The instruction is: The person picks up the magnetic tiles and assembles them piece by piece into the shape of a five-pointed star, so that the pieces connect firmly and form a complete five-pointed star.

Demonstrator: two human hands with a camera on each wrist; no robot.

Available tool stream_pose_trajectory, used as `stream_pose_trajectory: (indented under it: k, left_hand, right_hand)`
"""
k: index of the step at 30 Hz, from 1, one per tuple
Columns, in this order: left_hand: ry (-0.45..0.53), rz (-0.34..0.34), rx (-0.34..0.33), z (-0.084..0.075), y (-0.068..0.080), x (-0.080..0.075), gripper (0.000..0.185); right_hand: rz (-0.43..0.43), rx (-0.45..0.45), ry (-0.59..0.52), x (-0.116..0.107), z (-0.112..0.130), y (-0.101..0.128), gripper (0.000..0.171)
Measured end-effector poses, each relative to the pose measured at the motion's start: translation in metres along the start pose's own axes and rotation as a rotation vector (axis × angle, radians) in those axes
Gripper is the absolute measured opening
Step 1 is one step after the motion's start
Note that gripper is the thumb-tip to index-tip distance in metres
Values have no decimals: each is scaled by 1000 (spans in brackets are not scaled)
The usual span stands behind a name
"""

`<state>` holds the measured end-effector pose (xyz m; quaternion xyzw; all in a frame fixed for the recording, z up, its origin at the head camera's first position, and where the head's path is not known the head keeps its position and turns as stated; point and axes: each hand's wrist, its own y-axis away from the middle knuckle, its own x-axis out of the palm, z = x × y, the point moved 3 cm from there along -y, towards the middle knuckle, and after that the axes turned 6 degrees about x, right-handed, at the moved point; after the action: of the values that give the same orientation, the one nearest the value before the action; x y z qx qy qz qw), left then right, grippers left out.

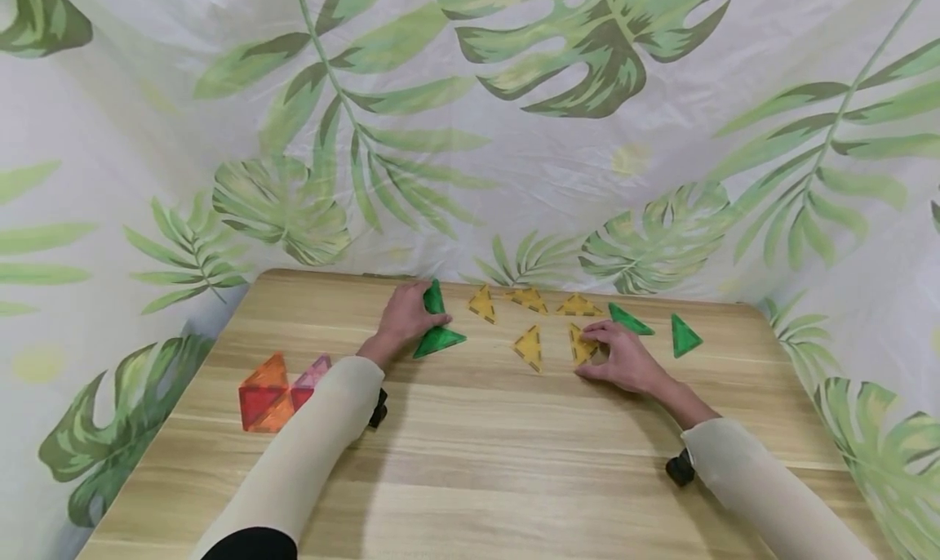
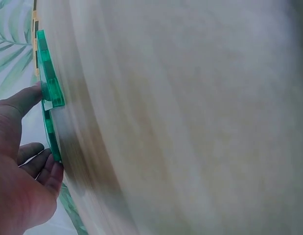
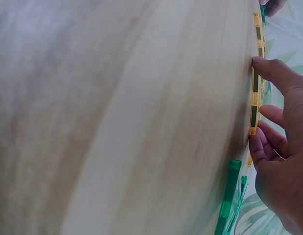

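My left hand pinches a green triangular magnetic tile by its edges near the table's back edge. A second green triangular tile lies just in front of it, close to the thumb. In the left wrist view, the two green tiles appear edge-on, with the thumb at one and the fingertips at the far end. My right hand grips a yellow triangular tile between thumb and fingers, flat on the table. The right wrist view shows this yellow tile edge-on, thumb at one end, fingers at the other.
Several other yellow triangles, including one between the hands, lie along the back. To the right are two green triangles. A joined cluster of red, orange and pink tiles lies left, partly behind my left sleeve. A leaf-patterned cloth hangs behind the wooden table.
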<state>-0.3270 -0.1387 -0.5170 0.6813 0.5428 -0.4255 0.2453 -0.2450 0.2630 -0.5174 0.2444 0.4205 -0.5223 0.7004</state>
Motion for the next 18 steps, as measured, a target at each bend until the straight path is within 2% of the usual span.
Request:
stream_pose_trajectory:
  k: [4, 8, 11, 18]
  left_hand:
    - [73, -11, 14, -1, 1, -1, 85]
    - [105, -15, 28, -4, 4, -5, 85]
    - [89, -18, 72, -7, 9, -9, 82]
    - [45, -33, 196, -20, 28, -24, 76]
  right_hand:
    - [0, 15, 2, 1, 0, 0, 63]
    - [-10, 33, -12, -1, 3, 1, 63]
    - [-29, 29, -23, -2, 9, 2, 64]
    - [-54, -51, -31, -1, 36, 4, 63]
